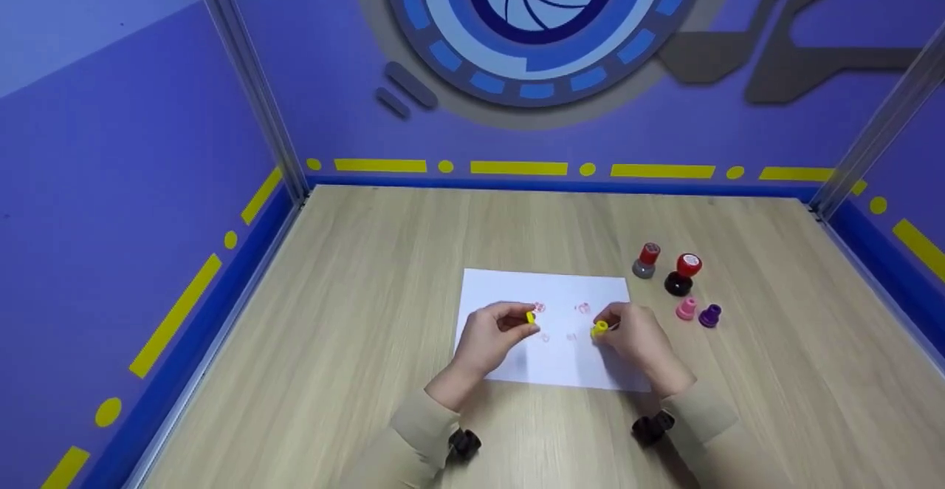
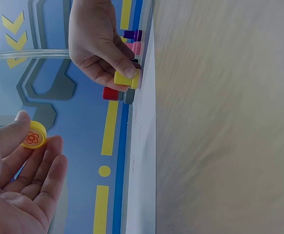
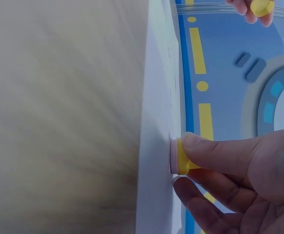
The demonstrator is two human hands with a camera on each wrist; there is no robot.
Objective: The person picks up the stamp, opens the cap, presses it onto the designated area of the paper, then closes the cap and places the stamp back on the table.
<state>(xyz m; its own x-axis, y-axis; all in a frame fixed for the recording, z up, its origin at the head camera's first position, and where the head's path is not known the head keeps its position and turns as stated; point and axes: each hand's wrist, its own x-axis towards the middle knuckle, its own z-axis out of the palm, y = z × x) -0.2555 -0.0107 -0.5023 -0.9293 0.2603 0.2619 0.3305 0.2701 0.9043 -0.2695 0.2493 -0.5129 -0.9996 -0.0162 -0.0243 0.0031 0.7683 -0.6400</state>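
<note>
Between thumb and fingers, my left hand (image 1: pixel 487 337) pinches a round yellow cap (image 2: pixel 40 128) with a red flower on its face, held above the paper. My right hand (image 1: pixel 638 334) grips a yellow stamp (image 1: pixel 599 329) by its handle. In the right wrist view, the pale pink stamping end (image 3: pixel 174 156) is right at the paper's surface. The white sheet of paper (image 1: pixel 491 287) lies flat under both hands. Several small red prints mark it, such as a flower print (image 1: pixel 540 307) near the left fingertips and a fainter print (image 1: pixel 583 308) further right.
Right of the paper stand a red and grey stamp (image 1: pixel 646 261), a red and black stamp (image 1: pixel 683 275), a pink stamp (image 1: pixel 686 309) and a purple stamp (image 1: pixel 710 316). A blue-purple wall (image 1: pixel 332 90) closes off the wooden table (image 1: pixel 369 282) at the back.
</note>
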